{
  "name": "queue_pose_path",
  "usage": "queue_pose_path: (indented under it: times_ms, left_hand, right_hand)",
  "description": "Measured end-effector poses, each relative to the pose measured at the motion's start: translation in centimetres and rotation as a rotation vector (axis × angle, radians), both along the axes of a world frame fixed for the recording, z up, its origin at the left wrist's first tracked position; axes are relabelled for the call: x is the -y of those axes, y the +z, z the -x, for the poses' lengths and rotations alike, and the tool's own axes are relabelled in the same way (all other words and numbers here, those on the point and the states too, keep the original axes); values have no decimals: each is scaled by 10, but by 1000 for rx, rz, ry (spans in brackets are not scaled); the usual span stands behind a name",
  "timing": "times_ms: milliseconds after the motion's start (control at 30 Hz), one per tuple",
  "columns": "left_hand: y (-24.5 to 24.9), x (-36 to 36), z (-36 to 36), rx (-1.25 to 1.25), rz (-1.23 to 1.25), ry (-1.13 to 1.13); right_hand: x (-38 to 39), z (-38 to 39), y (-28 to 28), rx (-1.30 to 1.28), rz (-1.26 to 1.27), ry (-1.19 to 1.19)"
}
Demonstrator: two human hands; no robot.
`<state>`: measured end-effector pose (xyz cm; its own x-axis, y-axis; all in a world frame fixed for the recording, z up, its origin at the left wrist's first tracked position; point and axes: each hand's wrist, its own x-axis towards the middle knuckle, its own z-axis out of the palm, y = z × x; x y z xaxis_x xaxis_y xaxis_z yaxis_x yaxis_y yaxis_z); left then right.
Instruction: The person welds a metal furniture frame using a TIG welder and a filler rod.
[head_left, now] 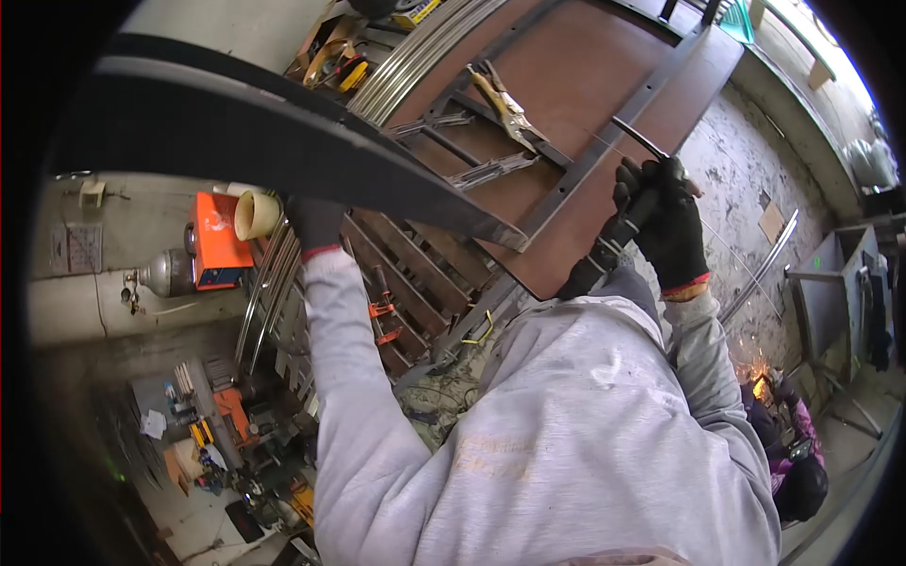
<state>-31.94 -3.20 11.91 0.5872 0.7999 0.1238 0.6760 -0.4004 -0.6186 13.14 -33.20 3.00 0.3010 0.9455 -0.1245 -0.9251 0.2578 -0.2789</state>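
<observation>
While right hand [672, 219] grips slim rod [642, 139] | wall sheet [75, 248]: print unreadable

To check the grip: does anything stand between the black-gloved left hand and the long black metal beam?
Nothing visible does: the left hand is directly beside the beam, which hides part of it.

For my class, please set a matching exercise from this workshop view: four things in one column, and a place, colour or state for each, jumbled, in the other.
Things
1. Locking pliers
2. Slender rod-like tool
3. Boxy machine
4. Long dark beam

Place, colour or state
A. Bright orange
B. Partly hides the left hand
C. Lying on the dark metal frame
D. Held in the right hand

Right pairs: 1-C, 2-D, 3-A, 4-B
</observation>
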Motion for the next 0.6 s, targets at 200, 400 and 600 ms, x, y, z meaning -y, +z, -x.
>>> queue_pose_path:
  times_ms: [200,400,600]
  left_hand:
    - [-9,147,-43,1498,469,46]
    - [-25,249,-98,1082,1050,65]
    - [-22,293,-183,1481,1331,-72]
  right_hand:
    - [-7,19,-6,-38,-66,116]
    - [-15,45,2,-42,-19,202]
    - [7,63,9,-63,79,241]
